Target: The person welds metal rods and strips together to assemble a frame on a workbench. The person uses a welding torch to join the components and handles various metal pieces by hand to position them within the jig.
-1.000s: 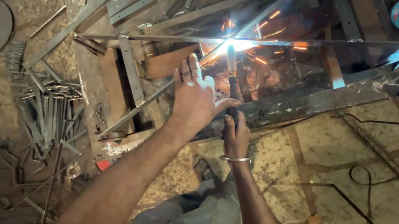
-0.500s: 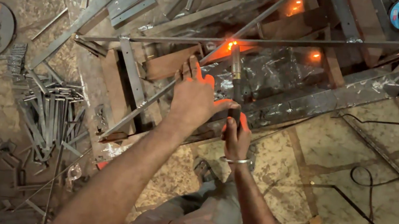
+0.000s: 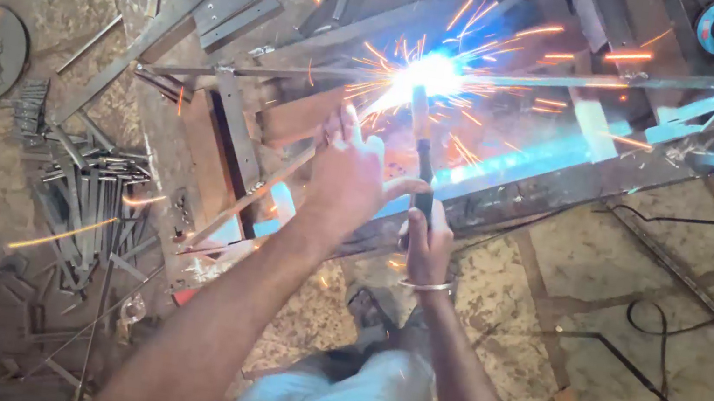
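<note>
Your right hand (image 3: 428, 247) is clenched around the electrode holder (image 3: 419, 167), rod tip sparking on the steel frame (image 3: 532, 165). Your left hand (image 3: 350, 171), fingers spread, hovers just beside it.

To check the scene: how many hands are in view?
2: left hand raised open near the sparks; right hand gripping the electrode holder below them.

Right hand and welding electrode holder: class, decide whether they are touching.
Touching. The head view shows the right hand closed around the dark welding electrode holder, its tip at the sparks.
</note>
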